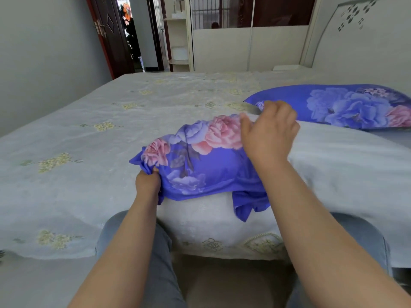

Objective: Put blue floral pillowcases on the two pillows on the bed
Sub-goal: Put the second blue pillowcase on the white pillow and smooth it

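Pillowcase (200, 156) lying bunched over the near end of a white pillow (333, 165) on the bed (89, 130), at its near edge. Left hand (148, 181) pinching the case's left corner; right hand (269, 132) curling round the pillow's far edge, fingers partly hidden. Second pillow (347, 105), already cased, lying just beyond, touching the first. Knees in jeans (138, 241) pressing against the bed edge. Wardrobe (222, 47), headboard (355, 30) and open door (106, 34) standing behind.
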{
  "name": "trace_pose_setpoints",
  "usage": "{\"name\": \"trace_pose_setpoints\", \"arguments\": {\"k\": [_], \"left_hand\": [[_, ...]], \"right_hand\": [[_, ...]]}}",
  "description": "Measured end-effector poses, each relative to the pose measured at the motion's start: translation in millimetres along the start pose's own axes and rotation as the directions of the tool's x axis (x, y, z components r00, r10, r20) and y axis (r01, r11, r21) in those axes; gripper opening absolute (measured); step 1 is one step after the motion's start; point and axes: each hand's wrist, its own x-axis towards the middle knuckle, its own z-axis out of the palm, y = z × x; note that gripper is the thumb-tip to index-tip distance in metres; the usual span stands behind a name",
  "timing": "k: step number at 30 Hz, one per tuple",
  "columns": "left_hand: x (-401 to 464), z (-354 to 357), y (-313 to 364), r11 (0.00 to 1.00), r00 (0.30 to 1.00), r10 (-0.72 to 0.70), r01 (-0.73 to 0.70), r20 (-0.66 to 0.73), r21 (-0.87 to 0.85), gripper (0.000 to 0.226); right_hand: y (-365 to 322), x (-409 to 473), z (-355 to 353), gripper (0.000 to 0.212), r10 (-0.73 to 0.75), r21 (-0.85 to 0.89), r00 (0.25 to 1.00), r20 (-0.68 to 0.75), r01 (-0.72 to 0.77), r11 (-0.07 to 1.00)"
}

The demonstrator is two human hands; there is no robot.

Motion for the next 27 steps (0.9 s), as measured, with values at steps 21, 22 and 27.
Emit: {"name": "trace_pose_setpoints", "arguments": {"k": [21,22,27], "left_hand": [[-3.9,-6.0,1.7,0.989,0.987,-0.147,0.147,-0.064,-0.016,0.030],[-2.7,-9.0,3.0,0.990,0.989,-0.113,0.121,-0.100,0.077,0.035],[-21.3,-3.0,49.6,0.692,0.727,0.646,-0.428,-0.234,0.581,0.050]], "right_hand": [[94.5,59.6,39.5,0.028,0.267,-0.038,0.903,0.335,-0.271,0.962],[94.6,59.4,43.3,0.028,0.261,-0.066,0.901,0.348,-0.254,0.965],[72.2,56.5,60.2,0.035,0.153,-0.053,0.906,0.394,-0.144,0.988]]}}
